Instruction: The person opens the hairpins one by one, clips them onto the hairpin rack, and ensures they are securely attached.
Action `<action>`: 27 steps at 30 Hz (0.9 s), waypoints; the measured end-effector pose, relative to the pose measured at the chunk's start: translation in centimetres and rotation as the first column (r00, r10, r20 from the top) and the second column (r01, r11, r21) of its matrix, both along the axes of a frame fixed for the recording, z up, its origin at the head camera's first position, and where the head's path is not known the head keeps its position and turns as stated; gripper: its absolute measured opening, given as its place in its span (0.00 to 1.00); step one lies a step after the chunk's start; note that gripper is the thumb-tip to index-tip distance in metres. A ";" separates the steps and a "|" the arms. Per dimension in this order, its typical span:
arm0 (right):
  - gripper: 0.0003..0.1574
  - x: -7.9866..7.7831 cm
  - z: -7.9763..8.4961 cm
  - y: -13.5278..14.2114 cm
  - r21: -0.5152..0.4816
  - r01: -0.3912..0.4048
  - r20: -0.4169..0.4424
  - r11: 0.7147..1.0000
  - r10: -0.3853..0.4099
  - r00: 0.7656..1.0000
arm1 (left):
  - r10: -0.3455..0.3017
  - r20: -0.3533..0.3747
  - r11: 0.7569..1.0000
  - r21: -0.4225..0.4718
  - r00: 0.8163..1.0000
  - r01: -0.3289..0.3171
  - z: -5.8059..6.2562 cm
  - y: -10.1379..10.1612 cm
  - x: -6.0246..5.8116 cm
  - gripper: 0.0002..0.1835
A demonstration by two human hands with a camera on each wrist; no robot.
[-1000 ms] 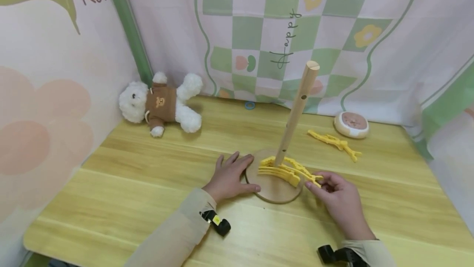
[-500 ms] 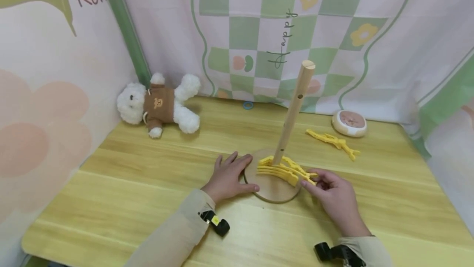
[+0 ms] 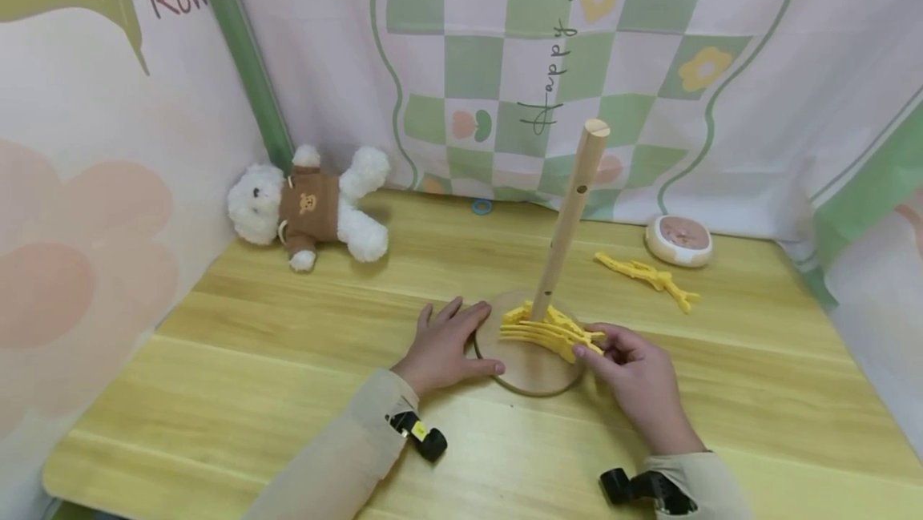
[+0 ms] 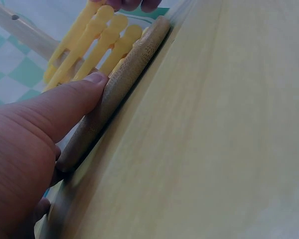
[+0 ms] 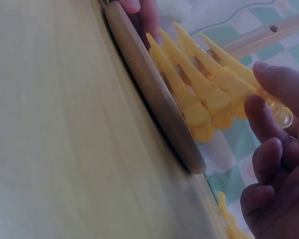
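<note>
A wooden post (image 3: 566,231) with holes along it stands on a round wooden base (image 3: 522,380). Curved yellow plastic pieces (image 5: 189,107) are stacked on the base around the foot of the post, with pointed tips and rounded ends. My left hand (image 3: 449,348) rests on the left rim of the base, fingers spread and thumb along the near edge. At the right of the stack, my right hand (image 3: 638,380) pinches the end of the uppermost yellow plastic piece (image 5: 234,63) between thumb and index finger. The stack partly hides the bottom of the post.
Behind my right hand lies a loose yellow branch-shaped piece (image 3: 649,273). A round white-and-pink object (image 3: 679,239) sits beyond it. At the back are a blue ring (image 3: 481,207) and, to the left, a plush toy (image 3: 313,203). A patterned curtain (image 3: 476,63) borders the table.
My right hand has moved a little left, bringing the pinched yellow plastic piece closer over the stack. The left hand stays on the base. The head view shifted slightly.
</note>
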State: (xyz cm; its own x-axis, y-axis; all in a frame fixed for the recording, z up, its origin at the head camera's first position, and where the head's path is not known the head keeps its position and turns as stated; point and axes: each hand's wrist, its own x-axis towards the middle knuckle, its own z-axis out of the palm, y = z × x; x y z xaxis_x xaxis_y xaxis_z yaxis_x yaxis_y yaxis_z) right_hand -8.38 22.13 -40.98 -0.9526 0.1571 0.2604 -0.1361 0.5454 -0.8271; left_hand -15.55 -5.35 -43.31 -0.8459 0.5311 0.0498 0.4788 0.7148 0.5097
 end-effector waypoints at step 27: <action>0.18 -0.6 -0.4 -0.6 -0.035 0.010 -0.008 0.999 -0.010 1.000 | -0.003 -0.003 1.000 -0.015 1.000 0.003 0.0 0.1 0.0 0.51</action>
